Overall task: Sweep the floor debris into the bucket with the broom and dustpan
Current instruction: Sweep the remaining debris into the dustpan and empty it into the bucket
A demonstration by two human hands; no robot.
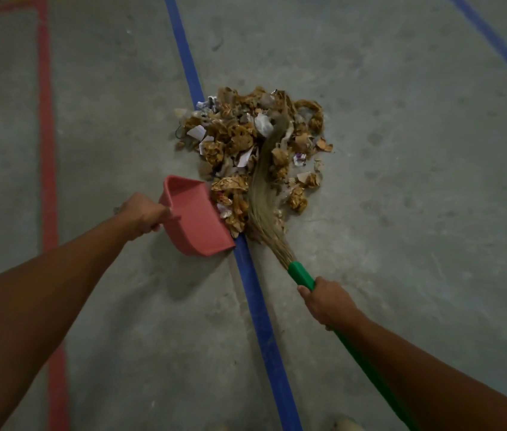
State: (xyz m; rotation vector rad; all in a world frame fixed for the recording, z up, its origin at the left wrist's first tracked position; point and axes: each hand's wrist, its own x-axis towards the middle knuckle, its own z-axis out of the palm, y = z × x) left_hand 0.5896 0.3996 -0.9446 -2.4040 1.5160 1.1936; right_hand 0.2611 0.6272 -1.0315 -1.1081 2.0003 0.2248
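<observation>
Concrete floor (401, 150); debris pile (246, 141) just beyond dustpan (196, 219) in left hand (141, 217), apparently touching.

This looks like a warehouse or factory hall. The dimly lit, bare grey concrete floor (401, 213) is scuffed and stained, and it is marked with long blue floor lines (261, 321) and a red line (48, 150), like aisle or zone markings.

Pink dustpan (194, 220) tilted beside brown debris pile (255, 144); green-handled grass broom (264, 194) lies across it.
</observation>
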